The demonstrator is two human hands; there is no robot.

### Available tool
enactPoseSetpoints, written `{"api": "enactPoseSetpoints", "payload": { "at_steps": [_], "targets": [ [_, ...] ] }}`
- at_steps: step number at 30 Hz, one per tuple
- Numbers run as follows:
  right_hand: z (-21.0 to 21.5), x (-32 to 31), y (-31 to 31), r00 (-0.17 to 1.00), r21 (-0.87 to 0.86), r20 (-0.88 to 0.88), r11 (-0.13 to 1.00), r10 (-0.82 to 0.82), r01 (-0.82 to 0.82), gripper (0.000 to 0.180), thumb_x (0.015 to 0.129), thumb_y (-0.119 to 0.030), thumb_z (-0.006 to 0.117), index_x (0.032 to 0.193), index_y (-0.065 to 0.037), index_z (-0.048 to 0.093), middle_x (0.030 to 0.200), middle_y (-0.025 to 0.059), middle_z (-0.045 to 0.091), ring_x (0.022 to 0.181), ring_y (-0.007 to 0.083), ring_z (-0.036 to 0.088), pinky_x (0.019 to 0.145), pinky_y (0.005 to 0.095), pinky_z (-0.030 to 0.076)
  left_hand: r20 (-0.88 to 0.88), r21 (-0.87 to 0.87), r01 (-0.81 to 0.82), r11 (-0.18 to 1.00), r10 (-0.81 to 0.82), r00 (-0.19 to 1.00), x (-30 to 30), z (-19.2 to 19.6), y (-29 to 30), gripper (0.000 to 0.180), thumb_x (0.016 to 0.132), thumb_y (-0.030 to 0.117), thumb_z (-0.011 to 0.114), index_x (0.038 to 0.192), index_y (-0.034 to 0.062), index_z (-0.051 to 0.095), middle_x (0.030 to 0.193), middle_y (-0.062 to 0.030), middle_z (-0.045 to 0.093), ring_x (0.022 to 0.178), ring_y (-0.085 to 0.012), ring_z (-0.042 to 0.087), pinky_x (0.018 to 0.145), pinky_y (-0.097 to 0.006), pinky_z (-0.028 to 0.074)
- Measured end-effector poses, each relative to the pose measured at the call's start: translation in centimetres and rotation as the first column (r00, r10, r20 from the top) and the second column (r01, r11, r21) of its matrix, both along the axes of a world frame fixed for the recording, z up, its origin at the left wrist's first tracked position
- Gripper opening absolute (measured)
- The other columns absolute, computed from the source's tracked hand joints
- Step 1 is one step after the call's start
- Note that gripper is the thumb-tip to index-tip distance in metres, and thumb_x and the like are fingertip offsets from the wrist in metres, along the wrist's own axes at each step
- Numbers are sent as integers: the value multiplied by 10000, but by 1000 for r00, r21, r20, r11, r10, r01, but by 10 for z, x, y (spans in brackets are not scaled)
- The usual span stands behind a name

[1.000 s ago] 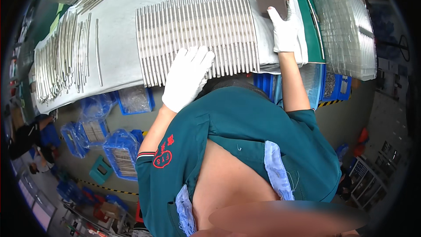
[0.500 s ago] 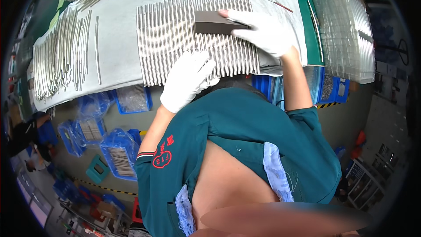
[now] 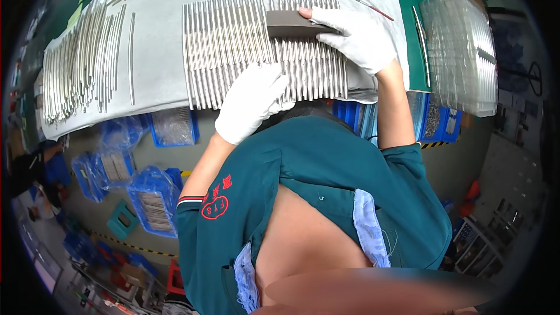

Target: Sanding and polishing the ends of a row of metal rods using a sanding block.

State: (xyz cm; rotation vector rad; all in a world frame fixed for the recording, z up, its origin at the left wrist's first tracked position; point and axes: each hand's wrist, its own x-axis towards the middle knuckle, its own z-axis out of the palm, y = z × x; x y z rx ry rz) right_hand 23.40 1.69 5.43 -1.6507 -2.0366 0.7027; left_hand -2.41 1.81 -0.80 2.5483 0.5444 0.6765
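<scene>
A row of slim silver metal rods [image 3: 224,41] lies side by side on the white cloth in front of me, with a narrow gap between its left and right parts. My right hand [image 3: 359,38], in a white glove with one bare fingertip, grips a long dark brown-grey block [image 3: 294,23]. This block lies across the rods of the right part. My left hand [image 3: 251,102], also gloved, is closed at the near ends of the rods beside the gap. Its fingers are curled, and whatever they pinch is hidden.
More rods [image 3: 81,64] lie at the left, one single rod [image 3: 132,58] apart from them. A thin red-handled tool [image 3: 373,8] rests at the far right. Stacked clear plastic trays [image 3: 458,52] stand on the green mat. Blue crates [image 3: 153,201] sit below the table.
The block and my right hand have shifted slightly to the right. The gap between the two parts of the rod row looks a little wider. My left hand is still low on the rods.
</scene>
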Motion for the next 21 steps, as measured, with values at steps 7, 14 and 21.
{"api": "enactPoseSetpoints", "payload": {
  "at_steps": [7,14,21],
  "targets": [
    [-28,45,-18,784,209,-456,806,-420,554,610,842,-122,709,1411,-122,490,1398,84,534,1147,130,560,940,277,471,-30,36,-2,999,3,1000,-1,-3,0,511,701,247,764,1118,13,584,1117,-173,579,990,-363,562,866,-437,462],
    [-46,36,-16,442,147,-774,550,-454,822,697,846,-31,699,1463,-40,376,1444,118,453,1284,198,464,1062,304,376,-78,2,-3,1000,3,997,-2,6,2,491,683,208,787,1082,-10,601,1122,-180,597,1015,-371,571,881,-445,470],
    [-70,41,-14,462,210,-744,488,-483,848,735,849,-30,700,1488,-57,338,1461,132,425,1285,202,453,1081,301,348,-119,37,43,998,-38,992,-4,10,6,411,755,214,718,1088,8,593,1063,-154,583,946,-343,554,842,-427,438]
  ]
}}
